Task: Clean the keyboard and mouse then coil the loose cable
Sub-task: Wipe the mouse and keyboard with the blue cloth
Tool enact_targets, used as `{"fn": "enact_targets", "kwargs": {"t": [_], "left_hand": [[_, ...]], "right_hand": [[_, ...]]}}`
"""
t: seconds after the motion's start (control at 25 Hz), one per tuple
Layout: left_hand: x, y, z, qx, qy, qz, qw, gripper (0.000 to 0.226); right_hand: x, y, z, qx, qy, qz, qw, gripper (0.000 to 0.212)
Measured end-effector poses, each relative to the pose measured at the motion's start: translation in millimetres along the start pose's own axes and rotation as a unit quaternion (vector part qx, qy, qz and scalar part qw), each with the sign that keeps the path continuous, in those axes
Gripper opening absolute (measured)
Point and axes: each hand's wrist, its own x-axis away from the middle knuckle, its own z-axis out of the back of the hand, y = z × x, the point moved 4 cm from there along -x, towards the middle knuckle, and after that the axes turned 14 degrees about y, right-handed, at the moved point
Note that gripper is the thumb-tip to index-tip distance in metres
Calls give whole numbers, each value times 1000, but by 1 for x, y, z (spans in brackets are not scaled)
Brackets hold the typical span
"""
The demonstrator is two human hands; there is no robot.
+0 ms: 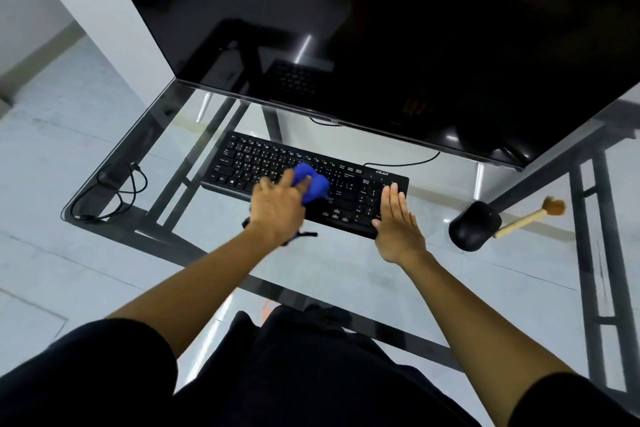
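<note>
With my left hand (277, 208) closed around the blue cloth (311, 184) at mid-keyboard (242, 163) and my right hand (396, 218) flat and open on its right end, the keyboard's long axis runs left-to-right, unwiped keys nearer my left.

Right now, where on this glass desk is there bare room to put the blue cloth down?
Bare glass lies between the keyboard and the loose cable, and along the near edge in front of the keyboard. The right side is crowded: mouse and brush sit together.
</note>
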Motion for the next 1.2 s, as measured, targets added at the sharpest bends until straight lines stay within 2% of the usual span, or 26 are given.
{"fn": "enact_targets", "kwargs": {"t": [0.12, 0.2, 0.32, 0.4, 0.52, 0.76, 1.04, 1.12, 1.2], "left_hand": [[-17, -29, 4, 5, -17, 97, 995, 52], [-25, -17, 11, 33, 0, 103, 994, 48], [-41, 27, 18, 84, 46, 5, 995, 49], [-51, 53, 20, 67, 40, -73, 994, 54], [-47, 64, 20, 26, 14, -89, 996, 56], [-16, 35, 13, 0, 32, -160, 987, 63], [-45, -83, 9, -84, -18, 23, 996, 60], [-47, -79, 15, -79, -13, 45, 996, 56], [-50, -43, 25, -41, 16, 15, 999, 57]], "right_hand": [[0, -2, 0, -3, 0, 2, 1000, 65], [0, -2, 1, -6, 0, 2, 1000, 65], [1, -2, 2, -2, 0, 1, 1000, 66], [0, -1, 1, 2, -1, -1, 1000, 67], [-1, 0, 1, 20, -4, -13, 1000, 66], [-2, 1, 2, 36, -20, -10, 999, 65], [-3, 1, -1, 30, -19, 4, 999, 65], [-4, 0, -1, 19, -16, 6, 1000, 65], [-2, 2, -1, 21, -5, 4, 1000, 65]]}}
